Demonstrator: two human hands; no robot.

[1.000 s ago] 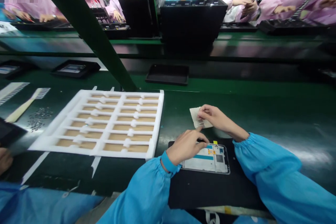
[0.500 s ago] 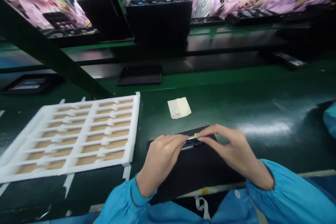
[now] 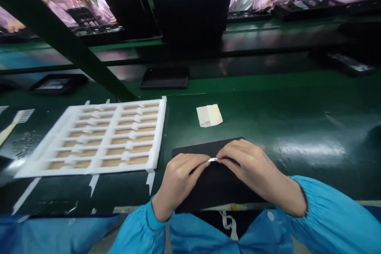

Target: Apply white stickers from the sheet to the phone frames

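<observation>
Both my hands meet over a black mat (image 3: 190, 151) at the near edge of the green bench. My left hand (image 3: 178, 180) and my right hand (image 3: 250, 166) are closed, fingertips pinching a thin flat part (image 3: 212, 160) held edge-on between them; only a pale sliver of it shows. Beyond the mat lies a small cream paper slip (image 3: 209, 115) with a barcode, apart from both hands.
A white foam tray (image 3: 98, 137) with tan slots lies left of the mat. A black tray (image 3: 165, 77) sits on the belt beyond, another (image 3: 56, 83) at far left. Black bins (image 3: 192, 10) stand behind. People in pink coats work across the line.
My right hand let go of the paper slip, which now lies on the bench. The flat phone frame that lay on the mat has been lifted edge-on between both hands.
</observation>
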